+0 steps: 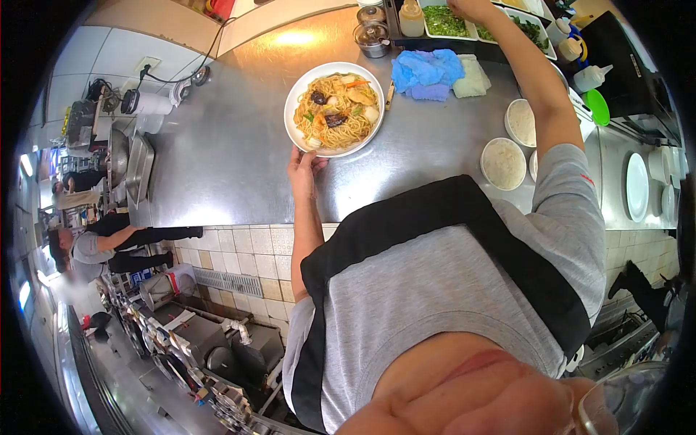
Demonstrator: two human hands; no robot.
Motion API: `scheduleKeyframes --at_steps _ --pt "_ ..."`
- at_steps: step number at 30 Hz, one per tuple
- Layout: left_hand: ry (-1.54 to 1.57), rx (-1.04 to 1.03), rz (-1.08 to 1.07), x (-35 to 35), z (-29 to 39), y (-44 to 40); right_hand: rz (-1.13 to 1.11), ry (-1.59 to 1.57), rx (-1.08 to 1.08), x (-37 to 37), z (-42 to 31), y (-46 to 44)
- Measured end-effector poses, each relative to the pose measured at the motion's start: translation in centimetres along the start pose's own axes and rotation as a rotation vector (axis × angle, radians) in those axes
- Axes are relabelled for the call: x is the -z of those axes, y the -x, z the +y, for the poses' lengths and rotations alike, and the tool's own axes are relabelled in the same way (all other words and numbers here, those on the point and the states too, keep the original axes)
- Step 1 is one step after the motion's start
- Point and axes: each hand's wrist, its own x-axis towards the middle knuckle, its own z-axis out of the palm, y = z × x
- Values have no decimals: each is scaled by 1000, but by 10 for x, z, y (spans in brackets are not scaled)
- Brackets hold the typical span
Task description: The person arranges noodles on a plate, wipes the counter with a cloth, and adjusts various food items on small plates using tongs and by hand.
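A white plate (291, 130) of stir-fried noodles (339, 112) with vegetables and dark mushroom pieces rests on the steel counter. My left hand (304, 168) grips its near rim, fingers reaching under the edge and thumb on top. Stretched out to the far right, my right hand (473, 9) is over a white tray of chopped green onions (446, 23). Its fingers look closed together at the top edge of the view; what they hold, if anything, is too small to make out. A second tray of leafy greens (533, 32) lies beneath my right forearm.
Blue cloths (428, 72) and a pale cloth (473, 77) lie right of the plate. Bowls of rice (503, 164) stand near my right arm. A squeeze bottle (412, 18) and lidded glass jars (372, 38) stand behind. A person (94, 246) stands far left.
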Motion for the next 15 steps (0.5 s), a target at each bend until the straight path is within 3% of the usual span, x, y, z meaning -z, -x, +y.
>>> scheduleKeyframes --at_steps 3,7,15 --pt "8 4 -22 -4 -1 2 77 -6 -158 4 -3 3" --pt "54 -6 -60 -11 -9 -1 147 61 -202 -37 -24 6" --pt "37 -3 -178 -37 -14 1 -135 -321 -387 -8 -42 25"
